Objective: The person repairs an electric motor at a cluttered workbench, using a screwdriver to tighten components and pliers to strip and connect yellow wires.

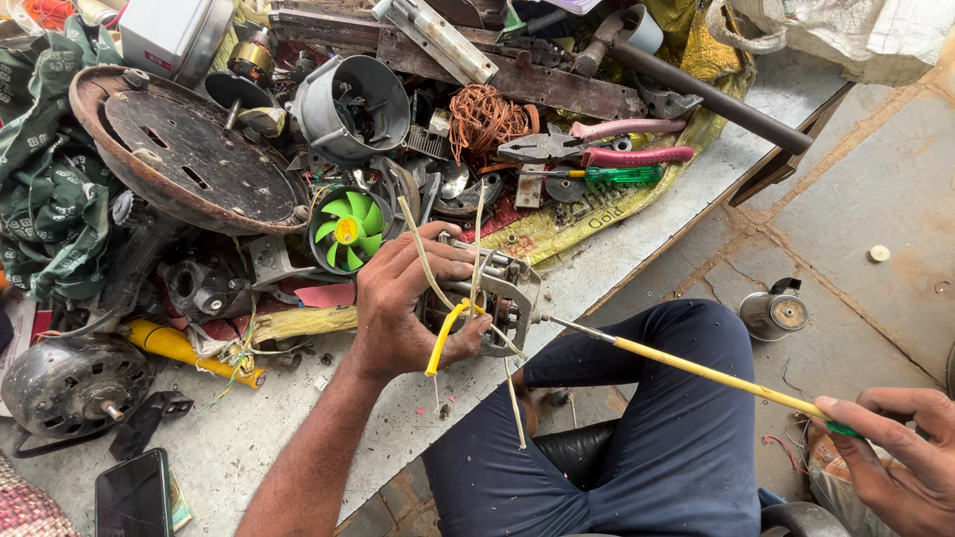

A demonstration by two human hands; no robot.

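Note:
My left hand (408, 303) grips a small grey metal motor assembly (502, 298) at the workbench's front edge, with loose pale and yellow wires (445, 333) trailing from it over my fingers. My right hand (900, 452) at the lower right holds the handle end of a long thin yellow-shafted screwdriver (696, 370). Its metal tip touches the right side of the motor assembly. My knee in dark blue trousers (647, 428) is below the tool.
Motor parts crowd the bench (288, 428): a rusty round plate (189, 149), green fan (348, 229), grey housing (353, 104), copper wire coil (484, 117), pink-handled pliers (597, 149), green screwdriver (612, 175), black motor (70, 383), phone (134, 494). A small round metal can (776, 313) stands on the floor.

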